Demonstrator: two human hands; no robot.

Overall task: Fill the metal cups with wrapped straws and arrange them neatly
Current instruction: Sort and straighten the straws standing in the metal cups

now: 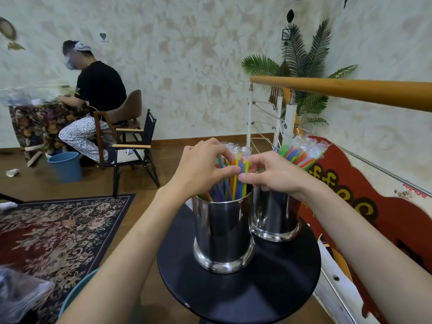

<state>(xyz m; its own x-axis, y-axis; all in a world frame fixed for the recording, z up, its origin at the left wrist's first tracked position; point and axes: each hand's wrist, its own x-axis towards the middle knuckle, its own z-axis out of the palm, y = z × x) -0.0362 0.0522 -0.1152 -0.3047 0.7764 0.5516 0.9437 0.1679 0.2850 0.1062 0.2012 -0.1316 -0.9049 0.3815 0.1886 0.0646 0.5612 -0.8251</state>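
On a round black table (233, 298) two metal cups stand touching, side by side. The near cup (223, 232) holds a bundle of wrapped straws (236, 176) in blue, yellow, orange and green, standing nearly upright with their clear wrapper tips above the hands. The left hand (203, 167) reaches in from the lower left, forearm slanting up across the table's edge; its fingers are curled round the left side of the bundle, thumb tip pressed to the straws at mid-height. The right hand (273, 174) comes from the lower right, wrist over the far cup (275, 216); its thumb and forefinger pinch the right side of the same bundle, just above the near cup's rim. The two thumbs almost meet. The far cup's own straws (301, 153) fan out, leaning right, beyond the right hand.
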